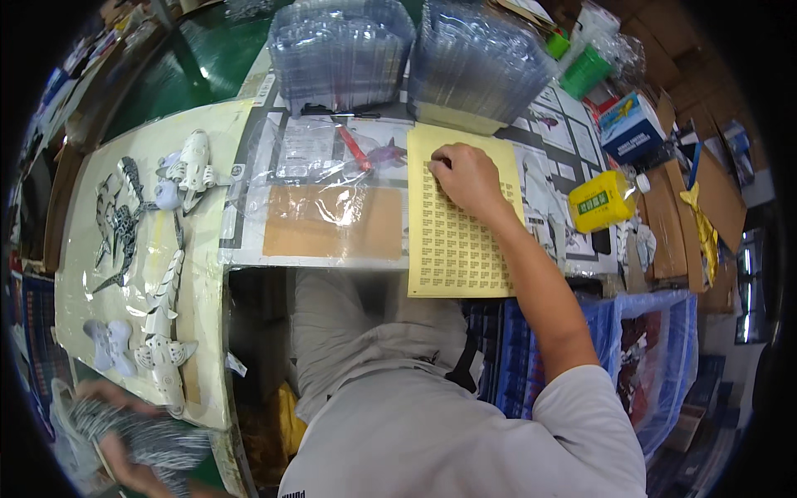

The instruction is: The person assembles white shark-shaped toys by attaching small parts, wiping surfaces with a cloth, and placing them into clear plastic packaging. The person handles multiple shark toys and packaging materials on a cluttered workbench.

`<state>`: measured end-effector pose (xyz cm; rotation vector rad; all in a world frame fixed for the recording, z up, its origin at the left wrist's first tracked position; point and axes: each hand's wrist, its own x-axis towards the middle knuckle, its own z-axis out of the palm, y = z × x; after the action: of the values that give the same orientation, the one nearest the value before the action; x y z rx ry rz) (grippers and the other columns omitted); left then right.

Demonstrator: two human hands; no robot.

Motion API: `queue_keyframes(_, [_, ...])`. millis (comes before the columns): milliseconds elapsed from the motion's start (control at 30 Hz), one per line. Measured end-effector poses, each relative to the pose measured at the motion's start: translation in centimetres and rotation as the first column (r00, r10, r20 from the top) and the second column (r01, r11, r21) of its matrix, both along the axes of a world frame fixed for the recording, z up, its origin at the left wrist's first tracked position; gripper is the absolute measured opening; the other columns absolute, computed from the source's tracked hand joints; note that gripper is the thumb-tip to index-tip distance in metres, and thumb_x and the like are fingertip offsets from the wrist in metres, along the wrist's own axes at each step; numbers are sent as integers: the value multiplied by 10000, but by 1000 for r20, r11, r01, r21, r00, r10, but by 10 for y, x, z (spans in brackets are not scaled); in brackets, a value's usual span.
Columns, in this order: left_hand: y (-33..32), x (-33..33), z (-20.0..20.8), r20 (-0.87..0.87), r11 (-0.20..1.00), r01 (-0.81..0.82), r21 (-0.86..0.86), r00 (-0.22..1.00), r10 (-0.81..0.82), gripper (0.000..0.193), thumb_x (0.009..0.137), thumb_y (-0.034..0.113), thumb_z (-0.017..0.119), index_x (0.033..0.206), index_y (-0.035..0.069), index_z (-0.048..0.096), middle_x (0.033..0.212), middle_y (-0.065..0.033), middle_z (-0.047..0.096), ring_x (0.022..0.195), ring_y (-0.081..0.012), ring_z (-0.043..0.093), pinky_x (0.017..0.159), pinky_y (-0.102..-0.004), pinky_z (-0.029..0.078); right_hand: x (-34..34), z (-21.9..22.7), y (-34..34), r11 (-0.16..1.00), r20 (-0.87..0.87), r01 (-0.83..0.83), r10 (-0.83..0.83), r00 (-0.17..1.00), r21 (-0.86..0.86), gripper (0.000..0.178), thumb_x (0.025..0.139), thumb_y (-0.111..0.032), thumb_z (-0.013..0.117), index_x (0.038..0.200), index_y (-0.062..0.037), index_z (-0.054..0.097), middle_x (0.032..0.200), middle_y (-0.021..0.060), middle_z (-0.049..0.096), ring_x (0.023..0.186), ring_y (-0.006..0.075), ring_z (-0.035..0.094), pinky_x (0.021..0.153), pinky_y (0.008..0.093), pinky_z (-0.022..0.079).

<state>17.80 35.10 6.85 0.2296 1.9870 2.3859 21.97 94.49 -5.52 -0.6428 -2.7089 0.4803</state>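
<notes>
From where I am standing, a cluttered workroom with a green floor is surrounding one person in a pale shirt, with one table (253,251) in front and one cream bench (79,274) to the left. One yellow label sheet (465,278), covered in rows of small printed labels, is lying on the front table, its near end jutting past the edge. The right hand (466,176) is resting on its upper part, fingers curled; I cannot tell whether they are pinching a label. The left hand (124,459), blurred at lower left, is gripping one black-and-white patterned piece (162,436) beside the bench. Two stacks of clear plastic trays (342,62) are standing behind the sheet, one red tool (354,149) is lying to its left, and one yellow bottle (596,203) is sitting to its right. Two pale controllers (110,346) are lying on the bench among toy parts (197,166).
</notes>
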Motion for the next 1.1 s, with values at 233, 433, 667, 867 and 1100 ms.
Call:
queue_keyframes(233, [196,53,-99,436,975,219,-40,882,-181,417,949,85,703,1297,66,473,981,-135,683,848,-227,689,747,-362,600,0,-8,-8,999,-7,34,-33,999,24,215,953,-210,664,973,-44,799,1004,159,763,914,375,733,804,490,574])
queue_keyframes(433, [174,40,-115,526,738,508,443,520,-673,1197,675,-35,870,1665,61,204,1227,-212,682,1089,-330,737,985,-438,597,5,-14,-11,999,-53,40,-42,998,-26,210,964,-192,652,964,-30,785,1024,158,752,947,361,725,847,492,568])
queue_keyframes(667, [205,18,-118,484,731,611,304,562,-671,1006,553,-22,904,1482,-13,518,1252,-79,682,1143,-206,689,1018,-381,565,4,-7,-17,990,-12,109,-110,994,-85,237,958,-242,677,1014,-46,799,1024,152,773,968,354,733,857,459,562])
queue_keyframes(867, [300,19,-102,309,486,820,302,398,-864,946,729,71,966,1520,-7,455,1306,-83,651,1167,-178,665,1015,-381,574,-9,-5,-11,975,112,196,-184,976,-107,265,970,-274,674,1066,-55,788,993,160,790,916,333,749,842,437,563])
queue_keyframes(1100, [353,5,-113,291,502,862,72,463,-837,786,827,230,929,1436,-36,511,1206,-145,719,1076,-207,716,932,-364,592,-2,-4,17,850,111,159,-120,987,-502,293,1046,-269,634,1065,8,728,869,74,720,754,163,630,713,344,503])
